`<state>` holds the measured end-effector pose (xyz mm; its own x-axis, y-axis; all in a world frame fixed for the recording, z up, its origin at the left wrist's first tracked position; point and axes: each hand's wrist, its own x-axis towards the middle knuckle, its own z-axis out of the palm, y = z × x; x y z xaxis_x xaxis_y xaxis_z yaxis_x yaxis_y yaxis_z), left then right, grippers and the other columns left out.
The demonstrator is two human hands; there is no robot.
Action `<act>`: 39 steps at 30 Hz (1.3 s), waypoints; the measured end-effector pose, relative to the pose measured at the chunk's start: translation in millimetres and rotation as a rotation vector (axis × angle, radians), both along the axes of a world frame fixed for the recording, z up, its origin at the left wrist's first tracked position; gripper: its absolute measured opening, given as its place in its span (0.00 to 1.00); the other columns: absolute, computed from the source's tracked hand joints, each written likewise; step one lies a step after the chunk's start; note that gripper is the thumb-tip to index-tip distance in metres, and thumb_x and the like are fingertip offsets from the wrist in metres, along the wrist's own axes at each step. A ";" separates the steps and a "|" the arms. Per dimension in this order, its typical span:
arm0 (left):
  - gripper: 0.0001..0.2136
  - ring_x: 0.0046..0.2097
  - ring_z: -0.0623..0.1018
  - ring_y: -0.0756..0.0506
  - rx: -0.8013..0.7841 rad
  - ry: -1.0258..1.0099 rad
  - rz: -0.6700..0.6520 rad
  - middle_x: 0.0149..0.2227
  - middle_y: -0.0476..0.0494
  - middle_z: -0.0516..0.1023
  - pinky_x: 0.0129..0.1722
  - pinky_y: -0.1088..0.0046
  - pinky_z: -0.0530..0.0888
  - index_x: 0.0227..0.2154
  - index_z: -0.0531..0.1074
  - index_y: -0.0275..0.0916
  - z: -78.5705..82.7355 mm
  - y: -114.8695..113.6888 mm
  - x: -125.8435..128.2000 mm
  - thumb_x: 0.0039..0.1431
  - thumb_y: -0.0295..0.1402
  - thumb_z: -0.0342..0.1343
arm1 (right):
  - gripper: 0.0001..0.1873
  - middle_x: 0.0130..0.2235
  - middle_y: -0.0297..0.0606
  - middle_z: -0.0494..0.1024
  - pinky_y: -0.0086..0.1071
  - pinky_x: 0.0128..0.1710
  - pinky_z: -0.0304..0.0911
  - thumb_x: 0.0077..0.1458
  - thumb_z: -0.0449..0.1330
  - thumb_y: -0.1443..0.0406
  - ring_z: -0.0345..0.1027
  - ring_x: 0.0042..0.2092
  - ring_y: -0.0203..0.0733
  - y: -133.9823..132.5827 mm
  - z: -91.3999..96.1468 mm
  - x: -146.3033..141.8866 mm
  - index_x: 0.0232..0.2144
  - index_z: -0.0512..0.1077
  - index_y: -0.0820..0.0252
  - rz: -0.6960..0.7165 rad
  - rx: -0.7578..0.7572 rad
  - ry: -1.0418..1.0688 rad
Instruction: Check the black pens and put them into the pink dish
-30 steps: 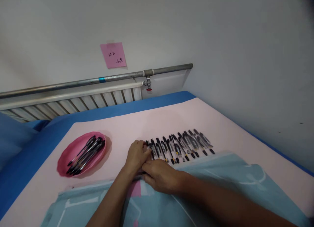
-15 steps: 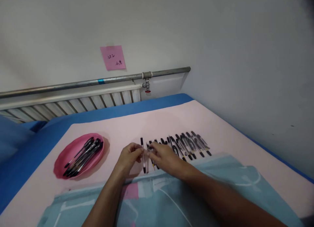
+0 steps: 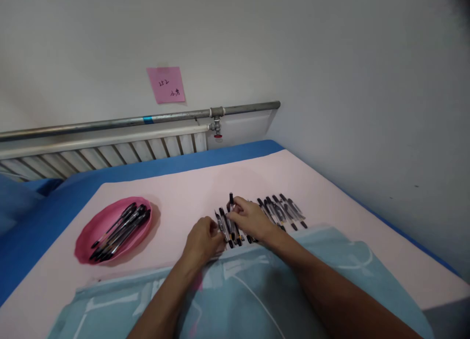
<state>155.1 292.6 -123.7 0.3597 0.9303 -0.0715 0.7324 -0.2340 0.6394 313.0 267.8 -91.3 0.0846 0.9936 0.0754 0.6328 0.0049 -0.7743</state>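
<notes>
A row of black-capped clear pens (image 3: 281, 210) lies side by side on the pink sheet (image 3: 191, 187). My right hand (image 3: 251, 220) rests over the left part of the row, fingers pinched on one pen (image 3: 231, 207) whose black end sticks up past the others. My left hand (image 3: 201, 241) sits just left of it with fingers curled at the row's leftmost pens (image 3: 221, 225), touching them. A pink dish (image 3: 91, 226) with several more black pens (image 3: 121, 225) stands to the left.
A light blue patterned cloth (image 3: 257, 290) covers the near edge under my forearms. Blue bedding (image 3: 40, 216) borders the pink sheet. A radiator and metal pipe (image 3: 110, 121) run along the back wall, with a pink sticky note (image 3: 166, 84) above. A white wall stands close on the right.
My right hand has moved forward and right onto the row, now pinching a pen there. My left hand has shifted slightly right to the row's left end. The pen held upright between both hands earlier has joined the row.
</notes>
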 end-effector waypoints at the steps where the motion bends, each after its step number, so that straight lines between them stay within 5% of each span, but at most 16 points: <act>1: 0.06 0.33 0.71 0.46 0.020 0.068 -0.003 0.30 0.44 0.72 0.30 0.72 0.63 0.28 0.66 0.37 1.6 -2.1 2.9 0.45 0.33 0.52 | 0.02 0.21 0.27 0.64 0.24 0.23 0.49 0.45 0.54 0.66 0.57 0.24 0.31 0.1 -0.3 1.0 0.24 0.63 0.60 -0.002 0.002 -0.004; 7: 0.09 0.38 0.71 0.41 0.066 0.288 -0.020 0.36 0.36 0.73 0.32 0.69 0.63 0.31 0.66 0.35 11.5 -9.5 12.2 0.46 0.33 0.51 | 0.05 0.20 0.27 0.64 0.24 0.23 0.47 0.45 0.54 0.65 0.56 0.23 0.30 -0.5 -4.1 3.6 0.22 0.60 0.59 0.016 0.025 -0.044; 17: 0.08 0.38 0.74 0.40 0.048 0.471 0.138 0.34 0.32 0.75 0.33 0.69 0.65 0.29 0.69 0.34 9.2 -1.9 -14.4 0.49 0.32 0.49 | 0.07 0.20 0.28 0.63 0.24 0.23 0.46 0.47 0.54 0.65 0.55 0.24 0.31 -5.3 1.4 4.8 0.20 0.61 0.60 0.059 0.068 -0.053; 19: 0.06 0.34 0.75 0.41 0.049 0.271 0.217 0.29 0.36 0.75 0.31 0.69 0.65 0.25 0.69 0.35 6.9 -0.4 -17.7 0.47 0.31 0.50 | 0.08 0.20 0.28 0.64 0.24 0.23 0.46 0.48 0.53 0.64 0.55 0.24 0.31 -7.3 0.6 0.9 0.21 0.62 0.61 0.091 0.061 -0.030; 22: 0.03 0.25 0.72 0.48 -0.152 -0.403 0.344 0.20 0.47 0.71 0.26 0.74 0.65 0.23 0.67 0.36 8.7 1.4 -21.5 0.45 0.30 0.52 | 0.08 0.20 0.29 0.65 0.23 0.23 0.47 0.50 0.52 0.64 0.56 0.24 0.31 -12.2 -2.1 -7.6 0.23 0.63 0.61 0.166 0.037 0.018; 25: 0.04 0.21 0.70 0.53 -0.341 -0.964 0.398 0.20 0.51 0.70 0.25 0.77 0.67 0.27 0.68 0.36 16.6 0.4 -25.1 0.45 0.28 0.54 | 0.06 0.22 0.29 0.66 0.23 0.23 0.48 0.51 0.50 0.65 0.58 0.25 0.31 -19.2 -6.2 -18.0 0.25 0.65 0.61 0.287 0.071 0.075; 28: 0.07 0.27 0.74 0.53 -0.476 -1.317 0.387 0.25 0.49 0.74 0.31 0.76 0.71 0.31 0.68 0.36 24.9 -4.2 -28.3 0.45 0.25 0.56 | 0.06 0.21 0.28 0.64 0.23 0.22 0.47 0.51 0.50 0.66 0.57 0.24 0.31 -26.8 -9.2 -27.3 0.25 0.64 0.61 0.383 0.104 0.086; 31: 0.09 0.33 0.77 0.49 -0.536 -1.459 0.352 0.28 0.48 0.75 0.34 0.73 0.73 0.32 0.68 0.37 30.0 -10.9 -29.4 0.46 0.25 0.57 | 0.05 0.21 0.27 0.63 0.23 0.23 0.47 0.50 0.50 0.68 0.56 0.24 0.30 -33.3 -9.3 -32.1 0.24 0.62 0.60 0.459 0.150 0.099; 39: 0.09 0.33 0.77 0.47 -0.439 -1.407 0.376 0.27 0.47 0.75 0.32 0.73 0.73 0.33 0.66 0.36 33.7 -28.3 -28.5 0.47 0.24 0.57 | 0.07 0.20 0.27 0.60 0.24 0.23 0.45 0.51 0.50 0.67 0.55 0.24 0.31 -41.7 -12.4 -31.2 0.22 0.60 0.61 0.475 0.174 0.001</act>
<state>126.6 264.3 -90.0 0.1231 0.9777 -0.1700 -0.5414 0.2097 0.8142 281.8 226.0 -103.7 -0.3738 0.8951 0.2432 0.5283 0.4210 -0.7373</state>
